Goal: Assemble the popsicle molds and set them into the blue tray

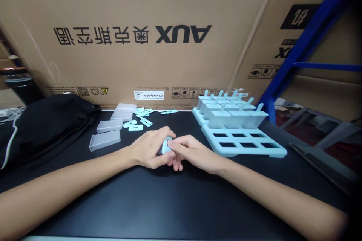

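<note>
In the middle of the table, my left hand (148, 147) is closed around a popsicle mold whose light blue lid (164, 147) faces my right hand. Most of the mold's body is hidden in the palm. My right hand (196, 152) meets it from the other side, thumb and fingers closed at the lid's slot. Several clear popsicle molds (109, 125) lie to the left, beside a loose heap of light blue lids and sticks (136, 128). At the right, several lidded molds (222, 118) with sticks upright stand in a light blue rack (246, 150), whose front openings hold no molds.
A black cloth bag (51, 124) and a dark cup (21, 86) are at the left. Large cardboard boxes (127, 67) rise behind the black table (135, 207). A blue metal frame (305, 41) and a dark flat object (319, 162) are on the right.
</note>
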The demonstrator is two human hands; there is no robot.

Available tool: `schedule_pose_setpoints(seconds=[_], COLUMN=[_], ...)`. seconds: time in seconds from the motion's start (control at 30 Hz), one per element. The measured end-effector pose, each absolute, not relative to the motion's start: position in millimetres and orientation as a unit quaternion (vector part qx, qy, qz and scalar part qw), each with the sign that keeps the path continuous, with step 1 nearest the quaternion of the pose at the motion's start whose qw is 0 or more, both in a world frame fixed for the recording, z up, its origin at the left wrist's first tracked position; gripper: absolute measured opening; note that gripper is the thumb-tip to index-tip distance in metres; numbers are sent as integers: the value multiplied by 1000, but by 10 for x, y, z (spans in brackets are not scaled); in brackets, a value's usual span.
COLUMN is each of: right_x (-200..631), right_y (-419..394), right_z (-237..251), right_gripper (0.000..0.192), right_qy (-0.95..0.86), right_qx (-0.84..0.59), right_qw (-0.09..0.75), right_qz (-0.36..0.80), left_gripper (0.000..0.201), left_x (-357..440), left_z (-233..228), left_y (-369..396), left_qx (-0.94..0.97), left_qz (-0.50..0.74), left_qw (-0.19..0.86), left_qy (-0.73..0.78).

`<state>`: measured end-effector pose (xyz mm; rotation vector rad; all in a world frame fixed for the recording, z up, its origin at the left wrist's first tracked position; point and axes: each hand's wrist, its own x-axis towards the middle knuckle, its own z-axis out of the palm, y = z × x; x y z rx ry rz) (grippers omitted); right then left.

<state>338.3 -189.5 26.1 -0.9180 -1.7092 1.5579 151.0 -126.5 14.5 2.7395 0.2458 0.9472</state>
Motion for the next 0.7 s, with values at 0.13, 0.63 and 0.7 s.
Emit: schedule_pose_setpoints(seconds=[0.13,0.63,0.7], right_x=[3488,3347,3337], right_y=[-1752,-412,-446], right_z=[335,529,565], right_gripper=[36,36,38], right_qy=[-689,-845,-845], right_qx=[-391,-510,-507], right_qw=[311,-79,-94], right_qz=[525,-139,-142], left_gripper=[27,28,29], left_x=[1508,1514,1492], left_z=[153,252,239], left_y=[-1280,-1346,-1324], left_qx=[939,942,929], left_qz=[292,254,255], left_qw=[125,156,194], left_qy=[132,152,185])
